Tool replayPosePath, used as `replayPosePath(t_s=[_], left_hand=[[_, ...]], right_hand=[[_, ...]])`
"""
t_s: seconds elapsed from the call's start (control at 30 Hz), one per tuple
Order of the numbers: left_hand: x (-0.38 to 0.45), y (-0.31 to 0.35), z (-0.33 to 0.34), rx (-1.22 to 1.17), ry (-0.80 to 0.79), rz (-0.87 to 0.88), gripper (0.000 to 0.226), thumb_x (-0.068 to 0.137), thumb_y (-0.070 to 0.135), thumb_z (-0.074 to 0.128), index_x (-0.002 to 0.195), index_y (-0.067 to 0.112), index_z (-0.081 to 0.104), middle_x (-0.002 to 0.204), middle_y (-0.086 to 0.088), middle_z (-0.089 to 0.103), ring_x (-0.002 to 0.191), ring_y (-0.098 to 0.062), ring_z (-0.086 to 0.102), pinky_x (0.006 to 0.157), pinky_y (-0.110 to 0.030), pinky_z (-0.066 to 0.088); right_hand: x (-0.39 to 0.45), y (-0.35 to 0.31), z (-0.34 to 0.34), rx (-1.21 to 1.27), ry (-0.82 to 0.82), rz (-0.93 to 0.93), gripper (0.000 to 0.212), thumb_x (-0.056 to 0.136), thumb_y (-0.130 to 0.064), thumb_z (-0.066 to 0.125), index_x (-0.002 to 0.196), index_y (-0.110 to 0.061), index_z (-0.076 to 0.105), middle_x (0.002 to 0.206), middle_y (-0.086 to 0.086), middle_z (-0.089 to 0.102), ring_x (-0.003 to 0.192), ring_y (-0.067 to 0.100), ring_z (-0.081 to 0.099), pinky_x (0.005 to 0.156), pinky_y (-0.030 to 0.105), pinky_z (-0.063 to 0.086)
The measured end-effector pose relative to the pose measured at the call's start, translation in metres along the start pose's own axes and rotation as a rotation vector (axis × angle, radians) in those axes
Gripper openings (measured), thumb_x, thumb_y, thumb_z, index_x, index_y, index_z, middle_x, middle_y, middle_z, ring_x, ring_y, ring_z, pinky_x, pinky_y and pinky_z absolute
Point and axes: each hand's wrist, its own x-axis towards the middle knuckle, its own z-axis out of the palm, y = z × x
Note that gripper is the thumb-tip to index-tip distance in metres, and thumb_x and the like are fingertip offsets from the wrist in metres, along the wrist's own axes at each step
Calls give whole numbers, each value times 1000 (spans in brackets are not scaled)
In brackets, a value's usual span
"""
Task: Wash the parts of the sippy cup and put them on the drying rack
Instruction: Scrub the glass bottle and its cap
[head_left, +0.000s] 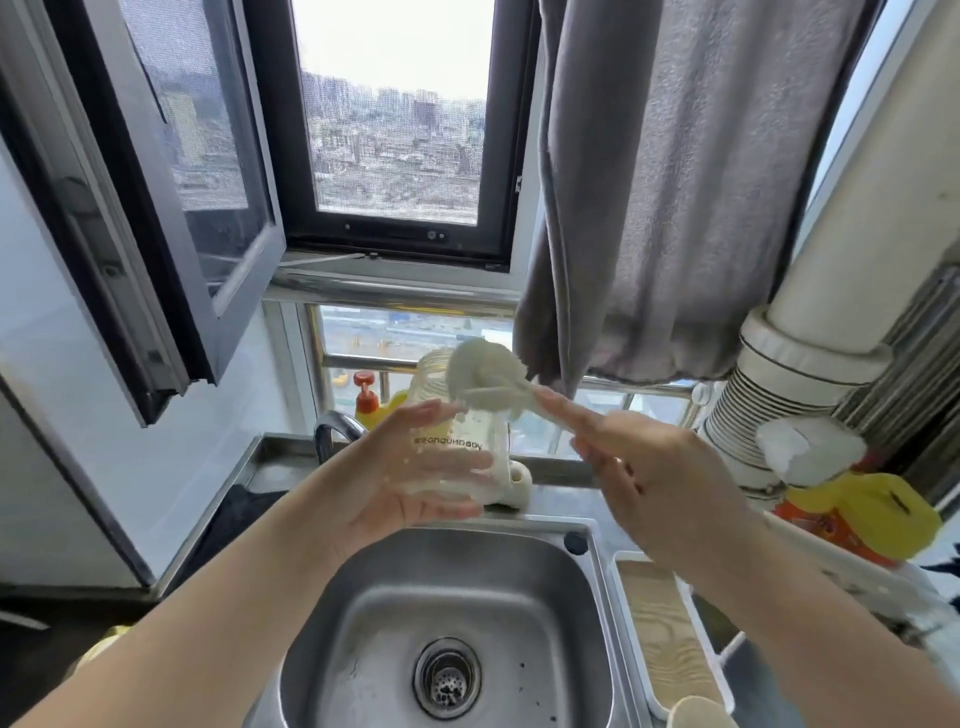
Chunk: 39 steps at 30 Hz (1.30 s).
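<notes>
My left hand grips the clear sippy cup body above the steel sink, with the cup's mouth pointing up and away. My right hand holds the handle of a pale bottle brush. The brush's round head is just outside the cup's mouth, blurred by motion. A white drying rack with a wood-grain base lies right of the sink. A pale rounded part sits at its near end.
A curved tap stands behind the sink on the left. An orange-capped yellow bottle is on the sill. A grey towel hangs above. Yellow and orange items sit right, under a ribbed white duct.
</notes>
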Motion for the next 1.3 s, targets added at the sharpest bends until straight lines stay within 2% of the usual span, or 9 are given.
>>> replayPosePath(t_s=[0.17, 0.27, 0.37, 0.57, 0.73, 0.93, 1.07, 1.23, 1.3], left_hand=[[-3, 7, -10, -1, 67, 10, 89, 48, 49, 87, 124, 15, 57, 105, -20, 67, 92, -36, 66, 68, -45, 57], [-6, 5, -13, 14, 50, 12, 79, 62, 48, 74, 131, 17, 50, 106, -24, 68, 98, -38, 67, 74, -47, 57], [-5, 6, -3, 15, 11, 15, 95, 46, 51, 87, 127, 15, 53, 108, -25, 67, 99, -39, 67, 75, -49, 57], [-3, 7, -11, -20, 7, -13, 97, 37, 49, 93, 121, 14, 60, 108, -21, 67, 95, -37, 67, 75, -49, 58], [-1, 0, 0, 25, 43, -23, 73, 72, 55, 69, 129, 13, 51, 110, -27, 66, 99, -40, 66, 79, -52, 56], [-3, 9, -4, 72, 68, -40, 101, 39, 60, 88, 126, 17, 57, 107, -20, 68, 97, -38, 67, 71, -44, 59], [-6, 1, 5, 64, 77, -15, 66, 80, 57, 61, 129, 16, 49, 109, -24, 67, 99, -38, 67, 76, -47, 58], [-5, 10, 15, -14, 11, -25, 47, 88, 51, 49, 107, 13, 69, 107, -17, 66, 99, -36, 63, 86, -52, 52], [-8, 13, 8, -108, -28, -65, 52, 80, 44, 53, 116, 9, 64, 113, -21, 61, 101, -37, 61, 88, -55, 49]], right_hand=[[-30, -9, -1, 88, -174, -133, 57, 88, -19, 47, 138, -45, 39, 75, -19, 59, 48, -7, 42, 49, 4, 38], [-21, 18, -2, 50, -81, 0, 53, 91, -27, 45, 138, -48, 34, 69, -22, 56, 44, -10, 35, 43, 12, 45], [2, 17, 5, 126, 21, 36, 50, 93, -27, 47, 138, -46, 37, 67, -21, 52, 54, -8, 43, 52, 15, 42], [-27, -4, -1, 128, -160, -97, 53, 91, -24, 45, 138, -48, 39, 72, -28, 43, 52, -11, 39, 51, 1, 33], [-3, 14, -2, 66, -19, 9, 50, 92, -29, 42, 139, -43, 35, 73, -23, 57, 55, -4, 49, 48, 27, 53], [-31, -2, -1, 138, -153, -105, 55, 88, -20, 46, 137, -45, 43, 73, -36, 41, 56, -15, 41, 55, -3, 34], [-17, 15, -7, 46, -34, 23, 53, 91, -30, 41, 139, -51, 32, 66, -29, 45, 50, -8, 40, 44, 24, 49], [-18, -8, -7, 25, -7, -84, 47, 94, -28, 39, 139, -40, 38, 61, -12, 48, 42, 7, 41, 38, 21, 40], [-22, -4, -8, 51, 18, -70, 48, 94, -30, 38, 140, -43, 34, 65, -13, 54, 45, 6, 47, 40, 24, 46]])
